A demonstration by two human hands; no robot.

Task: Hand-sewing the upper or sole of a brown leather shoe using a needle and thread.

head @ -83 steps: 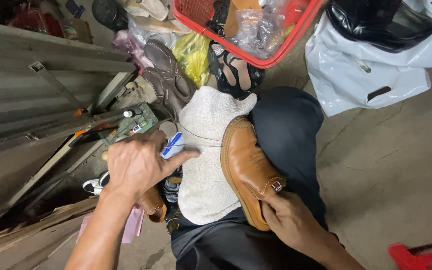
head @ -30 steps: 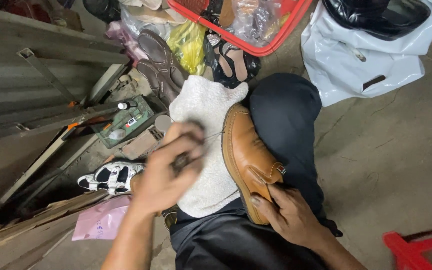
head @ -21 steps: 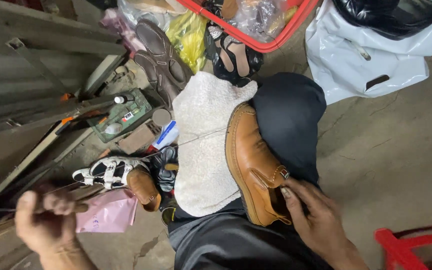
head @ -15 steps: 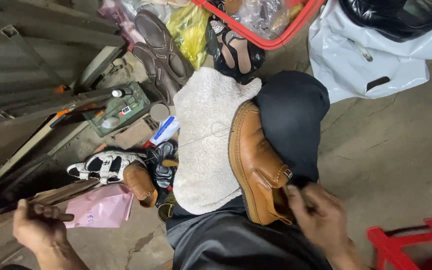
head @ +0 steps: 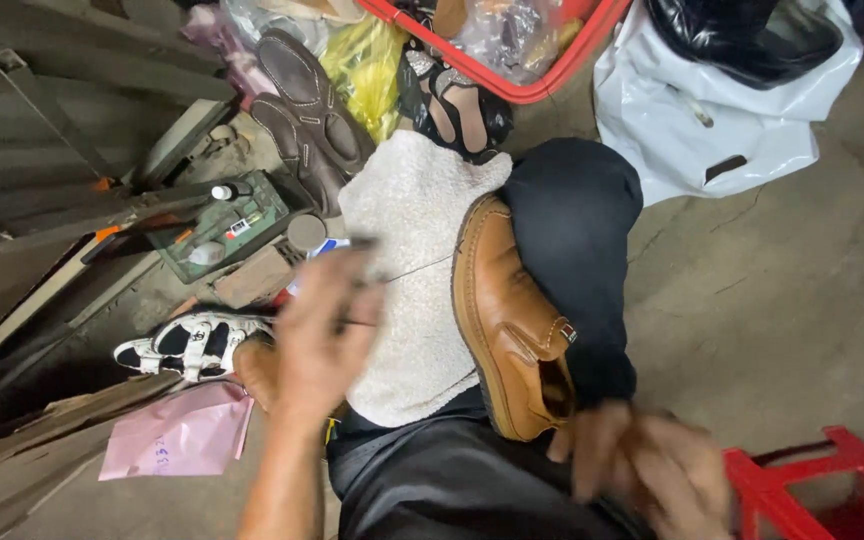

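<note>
Tan shoe on lap towel; red basket holds sandals; both grips blurred, cannot tell.

A cobbler's floor workshop — bare cracked concrete floor strewn with footwear: brown shoes and a white sandal lie beyond the fingers, a red basket holds more, and a green tray of small bottles sits beside stacked boards.
</note>
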